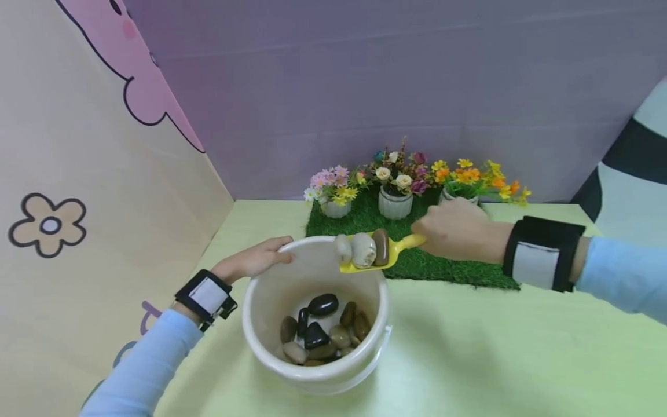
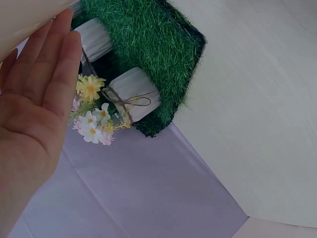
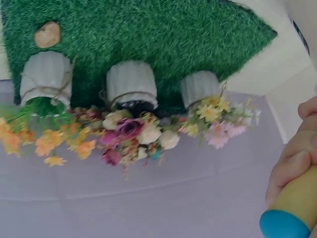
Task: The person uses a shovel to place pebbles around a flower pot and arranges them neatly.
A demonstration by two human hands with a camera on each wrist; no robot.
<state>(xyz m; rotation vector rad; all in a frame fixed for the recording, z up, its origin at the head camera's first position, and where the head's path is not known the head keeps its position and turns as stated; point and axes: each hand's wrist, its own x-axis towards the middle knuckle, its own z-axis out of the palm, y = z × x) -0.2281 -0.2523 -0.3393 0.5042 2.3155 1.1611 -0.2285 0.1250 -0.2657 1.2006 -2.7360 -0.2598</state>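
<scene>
1. Yellow plastic scoop [image 1: 383, 252], loaded with three pebbles [image 1: 363, 249], is hovering level over the far rim of the white bucket [image 1: 271, 347]; I am seeing my right hand [image 1: 458, 231] wrapped around its handle.
2. My left hand [image 1: 255, 259], fingers straight, is resting flat against the bucket's left rim.
3. More pebbles are lying in the bucket's bottom.
4. I judge the stones are sitting heaped, so any tilt away from the bucket is risking a spill onto the grass mat [image 1: 448, 269] behind it.
5. Swinging farther from the bucket could knock the flower pots [image 1: 394, 202] behind it.
</scene>
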